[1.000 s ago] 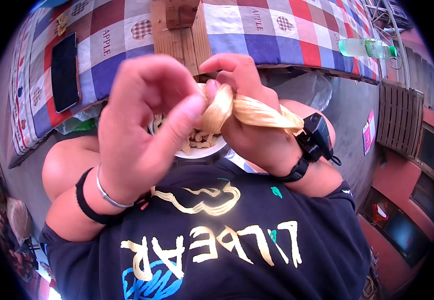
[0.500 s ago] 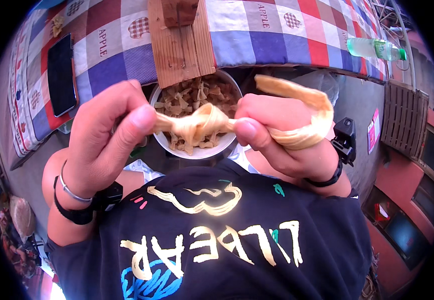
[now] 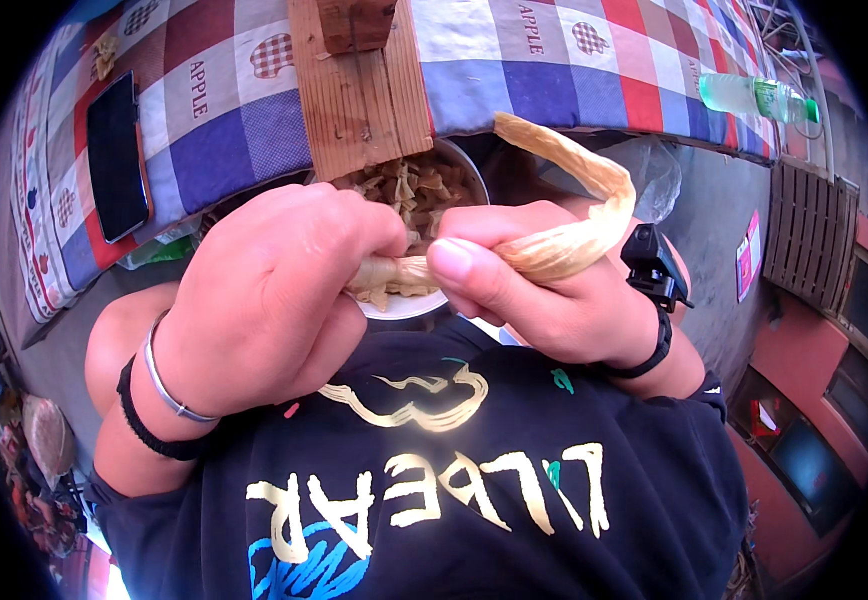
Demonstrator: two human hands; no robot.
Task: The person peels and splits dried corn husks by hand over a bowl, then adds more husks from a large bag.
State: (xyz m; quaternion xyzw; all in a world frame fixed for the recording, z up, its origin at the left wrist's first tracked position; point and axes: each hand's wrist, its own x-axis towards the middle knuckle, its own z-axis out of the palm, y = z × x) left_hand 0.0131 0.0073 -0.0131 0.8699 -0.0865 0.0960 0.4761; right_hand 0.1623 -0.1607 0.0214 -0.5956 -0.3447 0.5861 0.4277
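Observation:
A long yellowish tofu skin strip [image 3: 579,240] stretches between my hands in front of my chest. My right hand [image 3: 554,295] pinches it with the thumb on top, and its free end loops up over the hand and points toward the table. My left hand [image 3: 274,275] is curled over the other end, back of the hand up, hiding most of the knot there. Both hands are close together above a white bowl [image 3: 482,180], which holds many small knotted pieces [image 3: 419,190] of the same yellowish stuff.
A wooden board with an upright block [image 3: 364,110] juts over the bowl from a table with a checked tablecloth [image 3: 554,90]. A black phone [image 3: 117,155] lies at the left and a green-capped plastic bottle [image 3: 754,97] at the right. A clear plastic bag [image 3: 659,180] hangs beyond my right hand.
My left hand has turned over and moved right, closing over the knot that showed between the hands. My right hand has shifted slightly left, and the strip's free end has risen.

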